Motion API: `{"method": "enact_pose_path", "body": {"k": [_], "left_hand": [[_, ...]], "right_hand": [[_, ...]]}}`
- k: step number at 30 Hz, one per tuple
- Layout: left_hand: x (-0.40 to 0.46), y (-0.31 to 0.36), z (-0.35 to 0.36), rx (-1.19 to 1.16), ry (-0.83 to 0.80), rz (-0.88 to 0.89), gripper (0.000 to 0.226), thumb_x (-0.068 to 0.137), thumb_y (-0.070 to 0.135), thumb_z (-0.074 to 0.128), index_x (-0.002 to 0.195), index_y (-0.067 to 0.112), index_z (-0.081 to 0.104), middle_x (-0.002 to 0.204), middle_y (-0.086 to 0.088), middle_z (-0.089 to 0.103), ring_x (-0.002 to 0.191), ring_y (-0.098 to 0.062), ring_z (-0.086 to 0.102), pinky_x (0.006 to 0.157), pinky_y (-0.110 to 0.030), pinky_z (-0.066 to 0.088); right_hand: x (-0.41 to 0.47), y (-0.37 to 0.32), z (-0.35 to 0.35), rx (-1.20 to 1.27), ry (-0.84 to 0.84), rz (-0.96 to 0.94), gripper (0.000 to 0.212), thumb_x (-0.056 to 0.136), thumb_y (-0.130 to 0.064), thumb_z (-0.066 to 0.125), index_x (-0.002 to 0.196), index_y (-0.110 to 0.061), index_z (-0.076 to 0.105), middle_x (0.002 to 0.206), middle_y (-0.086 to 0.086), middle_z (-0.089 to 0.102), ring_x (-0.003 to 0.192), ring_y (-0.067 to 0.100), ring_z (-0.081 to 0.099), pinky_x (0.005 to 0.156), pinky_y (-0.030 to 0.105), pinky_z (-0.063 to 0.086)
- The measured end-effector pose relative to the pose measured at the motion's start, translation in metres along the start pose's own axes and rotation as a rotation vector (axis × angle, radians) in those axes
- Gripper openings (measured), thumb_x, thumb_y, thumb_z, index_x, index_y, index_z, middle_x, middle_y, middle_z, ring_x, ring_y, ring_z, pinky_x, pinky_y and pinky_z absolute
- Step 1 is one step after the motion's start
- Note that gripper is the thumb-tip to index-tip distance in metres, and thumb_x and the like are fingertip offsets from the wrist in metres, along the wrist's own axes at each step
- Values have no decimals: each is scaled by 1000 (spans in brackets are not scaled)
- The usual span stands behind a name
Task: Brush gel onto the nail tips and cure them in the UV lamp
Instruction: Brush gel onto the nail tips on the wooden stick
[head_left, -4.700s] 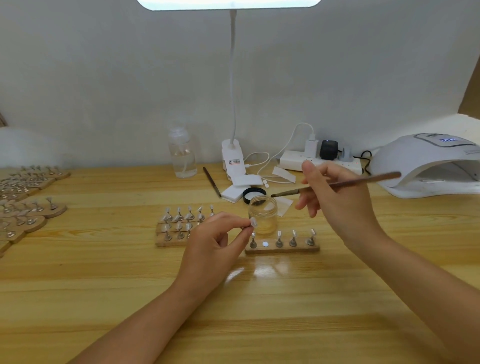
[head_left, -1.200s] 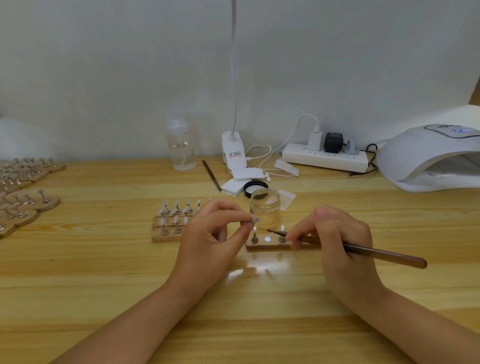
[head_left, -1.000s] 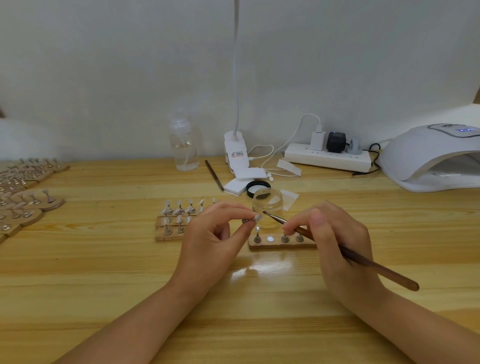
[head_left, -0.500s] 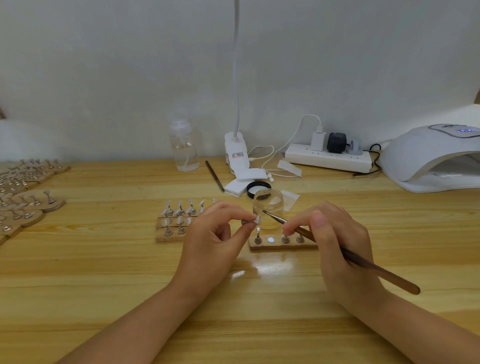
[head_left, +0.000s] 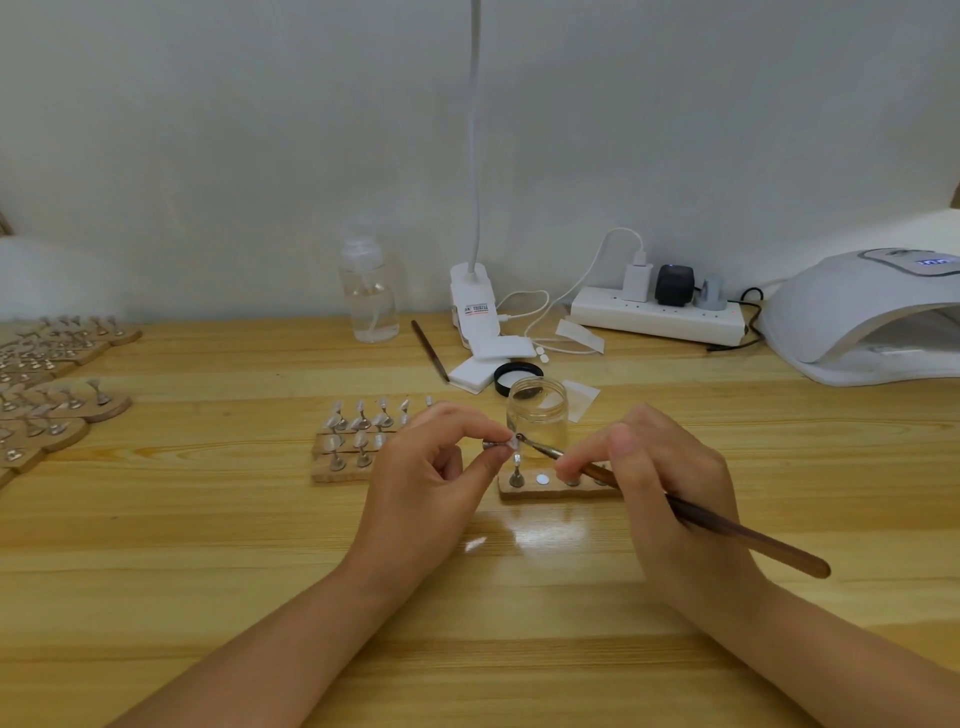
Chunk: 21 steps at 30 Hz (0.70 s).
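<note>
1. Several wooden stands (head_left: 62, 410) with small metal holders sat crowded along the left edge of the tabletop (head_left: 208, 545).
2. A block of nail tips (head_left: 358, 441) stood left of centre, just beside the left hand (head_left: 426, 493).
3. The left hand pinched one nail tip (head_left: 511, 442) on its metal holder between thumb and forefinger, lifted above the wooden strip (head_left: 556, 488).
4. A clear gel jar (head_left: 537, 415) stood open just behind that strip, its black lid (head_left: 518, 375) lying behind it.
5. The right hand (head_left: 670, 493) gripped a brush (head_left: 727, 525) like a pen, bristles touching the held nail tip, handle pointing toward the right edge.
6. A power strip (head_left: 657, 314) lay along the back edge.
7. The white UV lamp (head_left: 862, 312) occupied the back right corner, well apart from both hands.
</note>
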<state>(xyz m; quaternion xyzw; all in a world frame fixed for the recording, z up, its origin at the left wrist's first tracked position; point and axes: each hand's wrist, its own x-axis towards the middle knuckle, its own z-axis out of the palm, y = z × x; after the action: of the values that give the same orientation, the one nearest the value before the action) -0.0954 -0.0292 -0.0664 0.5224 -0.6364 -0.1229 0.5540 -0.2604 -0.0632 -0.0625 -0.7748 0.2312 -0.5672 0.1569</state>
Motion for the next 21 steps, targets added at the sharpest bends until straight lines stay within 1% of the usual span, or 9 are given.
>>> {"method": "enact_pose_path", "body": {"k": [4, 6, 9, 12, 14, 16, 18, 19, 21], "left_hand": [[0, 1, 0, 7, 1, -2, 20, 74, 3, 71, 76, 23, 67, 78, 3, 62, 41, -5, 33, 50, -5, 29], [0, 0, 0, 6, -1, 2, 21, 74, 3, 71, 77, 24, 67, 78, 2, 62, 41, -5, 33, 50, -5, 29], [0, 0, 0, 6, 2, 3, 22, 74, 4, 71, 77, 25, 66, 77, 2, 62, 41, -4, 33, 50, -5, 29], [0, 1, 1, -4, 2, -1, 21, 74, 4, 71, 77, 24, 67, 78, 1, 63, 41, -5, 33, 49, -5, 28], [0, 2, 1, -21, 7, -13, 22, 74, 5, 71, 77, 26, 66, 76, 4, 63, 41, -5, 33, 48, -6, 29], [-1, 3, 0, -48, 8, -24, 25, 74, 5, 70, 76, 29, 65, 72, 11, 62, 40, -5, 32, 45, -7, 28], [-1, 5, 0, -66, 7, -32, 26, 75, 6, 70, 74, 31, 64, 68, 17, 61, 39, -5, 31, 44, -8, 26], [-1, 5, 0, -70, 7, -39, 25, 75, 7, 69, 74, 32, 64, 67, 19, 61, 39, -5, 30, 43, -8, 26], [-1, 5, 1, -84, 13, -67, 23, 76, 8, 69, 74, 31, 65, 62, 21, 61, 38, -5, 30, 42, -8, 25]], "right_hand": [[-1, 0, 0, 49, 13, -18, 47, 90, -17, 31, 59, -13, 66, 63, -24, 52, 59, -3, 45, 64, 15, 35], [0, 0, -1, 51, 30, -14, 43, 90, -17, 31, 63, -15, 65, 63, -19, 55, 61, 1, 50, 63, 17, 37], [1, -1, 0, -7, -1, -11, 41, 90, -20, 32, 70, -15, 67, 68, -21, 56, 64, 4, 53, 64, 19, 40], [0, -1, 0, -2, -27, -16, 44, 90, -20, 32, 66, -14, 68, 64, -15, 58, 61, 4, 52, 65, 20, 39], [-2, -2, 0, 26, -24, -19, 43, 90, -19, 31, 67, -16, 67, 61, -14, 58, 60, 5, 54, 66, 23, 41], [-1, -2, -1, 83, 2, 23, 38, 91, -22, 30, 75, -22, 65, 61, -12, 57, 62, 6, 55, 64, 24, 42], [0, -2, -1, 130, 23, 57, 30, 92, -25, 30, 86, -25, 60, 64, -11, 56, 59, 4, 53, 61, 16, 39], [0, -2, -1, 149, 29, 61, 27, 92, -26, 30, 92, -25, 56, 65, -10, 57, 56, 5, 51, 56, 15, 38], [0, -2, 0, 169, 32, 71, 23, 93, -29, 30, 104, -26, 50, 71, -10, 61, 49, 11, 48, 50, 21, 40]]}}
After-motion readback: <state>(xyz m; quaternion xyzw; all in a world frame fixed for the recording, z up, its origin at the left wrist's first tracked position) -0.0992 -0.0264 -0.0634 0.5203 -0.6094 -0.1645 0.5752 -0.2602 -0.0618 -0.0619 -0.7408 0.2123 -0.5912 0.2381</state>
